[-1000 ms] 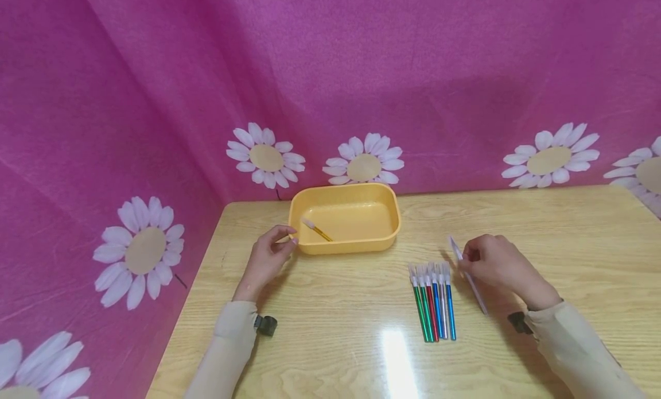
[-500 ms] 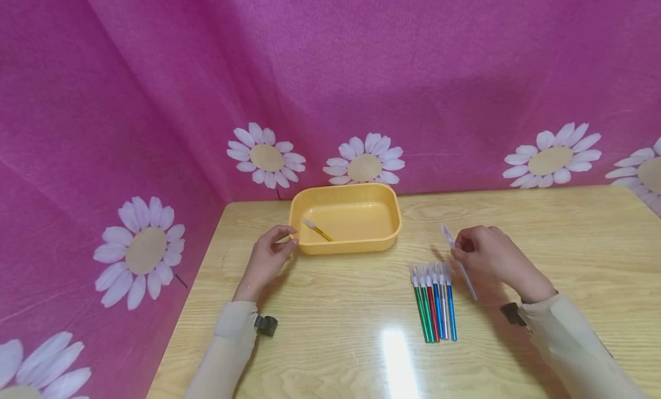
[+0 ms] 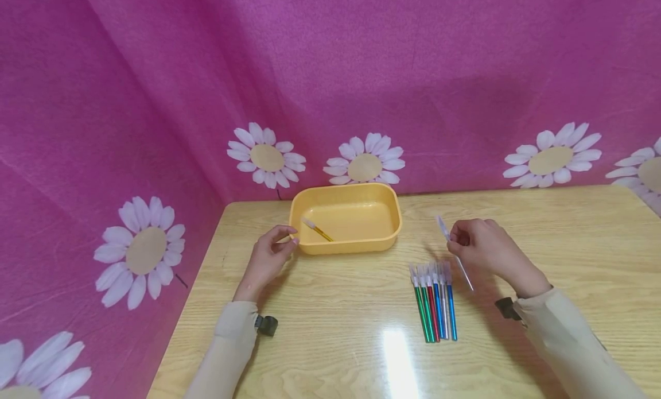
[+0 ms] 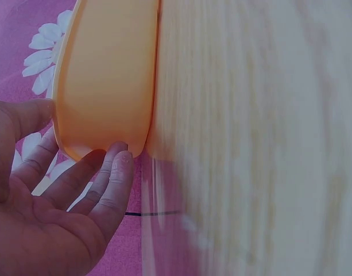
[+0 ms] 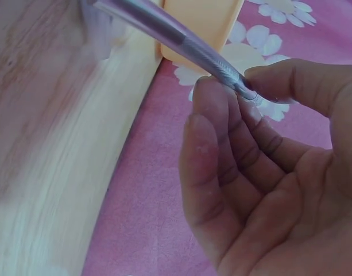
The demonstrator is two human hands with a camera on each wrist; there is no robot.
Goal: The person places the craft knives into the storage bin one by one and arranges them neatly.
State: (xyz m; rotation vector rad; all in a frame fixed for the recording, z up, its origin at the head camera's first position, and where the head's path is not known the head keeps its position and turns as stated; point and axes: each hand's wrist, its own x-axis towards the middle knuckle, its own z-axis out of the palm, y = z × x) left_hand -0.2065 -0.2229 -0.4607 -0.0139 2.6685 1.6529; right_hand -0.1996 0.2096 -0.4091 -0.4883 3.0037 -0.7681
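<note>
In the head view my right hand [image 3: 482, 244] pinches a silver craft knife [image 3: 463, 272] between thumb and fingers, above the table and tilted with its clear cap [image 3: 442, 227] toward the back left. The right wrist view shows the knurled collar of the silver knife [image 5: 213, 63] near the fingertips. Beside that hand, several capped craft knives [image 3: 431, 310] in green, red, blue and silver lie in a row. At the tray's left end, my left hand [image 3: 269, 255] touches the outside of the yellow tray [image 3: 351, 247] with slightly bent fingers. Inside the tray lies a gold craft knife [image 3: 321, 232].
The light wooden table [image 3: 320, 341] meets a pink cloth [image 3: 428, 89] printed with daisies along its back and left. The tray stands near the back edge. A bright light reflection [image 3: 397, 364] falls on the table's front part.
My right hand has moved left and away from me, carrying the silver craft knife up beyond the row. The left hand and tray have stayed in place.
</note>
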